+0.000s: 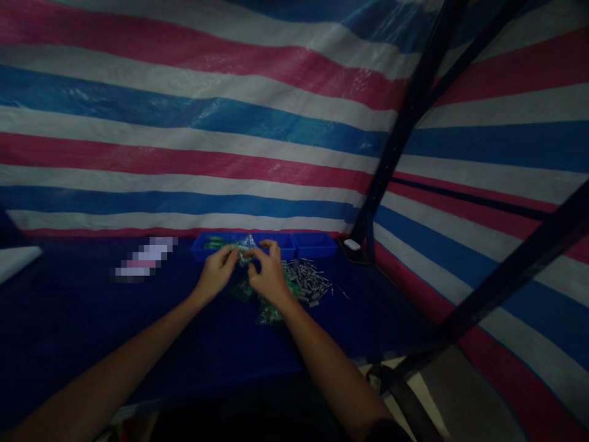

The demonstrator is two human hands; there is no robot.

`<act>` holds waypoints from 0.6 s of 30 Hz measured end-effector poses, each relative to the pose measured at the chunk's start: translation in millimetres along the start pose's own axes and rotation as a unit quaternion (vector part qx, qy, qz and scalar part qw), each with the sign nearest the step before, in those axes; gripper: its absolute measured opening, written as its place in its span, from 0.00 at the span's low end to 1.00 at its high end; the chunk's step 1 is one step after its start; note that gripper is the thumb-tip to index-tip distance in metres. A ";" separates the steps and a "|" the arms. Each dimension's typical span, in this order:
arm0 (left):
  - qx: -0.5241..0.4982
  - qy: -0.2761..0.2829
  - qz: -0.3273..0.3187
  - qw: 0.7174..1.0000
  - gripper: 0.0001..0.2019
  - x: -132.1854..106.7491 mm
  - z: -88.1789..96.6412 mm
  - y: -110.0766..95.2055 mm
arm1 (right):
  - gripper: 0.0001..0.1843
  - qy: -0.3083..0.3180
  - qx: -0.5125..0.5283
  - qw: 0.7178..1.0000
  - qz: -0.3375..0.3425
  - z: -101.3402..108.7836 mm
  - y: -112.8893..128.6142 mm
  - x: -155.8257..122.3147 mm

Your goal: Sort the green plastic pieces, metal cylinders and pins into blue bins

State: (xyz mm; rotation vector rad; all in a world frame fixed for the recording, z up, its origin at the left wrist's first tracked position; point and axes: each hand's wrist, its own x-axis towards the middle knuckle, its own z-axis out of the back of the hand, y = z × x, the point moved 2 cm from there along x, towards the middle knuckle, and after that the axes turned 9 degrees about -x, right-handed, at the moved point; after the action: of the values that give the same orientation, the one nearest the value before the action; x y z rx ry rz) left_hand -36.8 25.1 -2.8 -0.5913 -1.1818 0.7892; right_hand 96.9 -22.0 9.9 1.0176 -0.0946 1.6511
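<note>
Two bare hands meet over a dark blue table [69, 319] in the head view, the only view. The left hand [216, 273] and the right hand [267, 276] both have fingers curled in, pinching between them a small clear plastic bag [246, 245] with green content; what is inside is too small to identify. The bag sits just above the table surface, near the far edge, in front of a blue tray [221, 242]. A second blue tray [315, 244] stands beside the first, to the right. A loose pile of small metal parts [306, 282] lies on the table just right of the right hand. More green-filled clear bags [269, 313] lie under and near the right wrist. A red, white and blue striped tarp [184, 123] forms the backdrop.
</note>
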 end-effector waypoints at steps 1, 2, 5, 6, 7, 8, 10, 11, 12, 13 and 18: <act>0.012 -0.009 -0.024 1.000 0.13 0.7 1.1 1.9 | 0.11 0.001 0.005 1.000 -0.014 -1.4 0.5 -0.4; 0.027 -0.015 -0.059 0.998 0.12 1.1 2.8 3.1 | 0.09 0.001 0.015 1.000 -0.027 -2.2 0.9 -0.4; 0.087 -0.017 -0.165 0.982 0.12 -0.4 8.2 2.2 | 0.19 -0.002 0.065 0.997 -0.052 -0.9 1.0 2.8; 0.102 -0.015 -0.188 0.977 0.12 -1.6 9.2 0.4 | 0.22 -0.010 0.076 0.995 -0.059 0.8 0.3 4.5; 0.111 -0.012 -0.204 0.972 0.13 -3.0 9.5 -2.1 | 0.23 -0.018 0.083 0.994 -0.066 2.6 -0.8 6.1; 0.116 -0.006 -0.218 0.969 0.13 -4.5 9.0 -5.3 | 0.23 -0.024 0.089 0.993 -0.073 4.2 -2.3 7.6; 0.114 0.011 -0.238 0.965 0.13 -7.4 6.4 -12.6 | 0.19 -0.024 0.112 0.990 -0.084 6.1 -5.9 9.9; 0.109 0.021 -0.240 0.964 0.12 -8.4 4.8 -16.1 | 0.17 -0.019 0.127 0.988 -0.086 6.3 -7.5 10.5; 0.103 0.032 -0.237 0.966 0.12 -9.0 3.4 -19.0 | 0.15 -0.017 0.141 0.986 -0.088 6.3 -9.1 10.8; 0.096 0.047 -0.226 0.968 0.12 -9.0 2.3 -20.8 | 0.15 -0.019 0.147 0.985 -0.089 6.4 -10.4 10.7; -0.020 0.122 -0.062 0.990 0.16 -2.4 1.8 -9.3 | 0.13 -0.030 0.080 0.996 -0.017 6.3 -8.9 7.4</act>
State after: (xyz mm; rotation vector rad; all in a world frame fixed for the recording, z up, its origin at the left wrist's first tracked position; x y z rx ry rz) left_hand -36.9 17.5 3.5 -0.6226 -0.9996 0.5703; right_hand 107.8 -16.6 14.9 1.1848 0.0160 1.6170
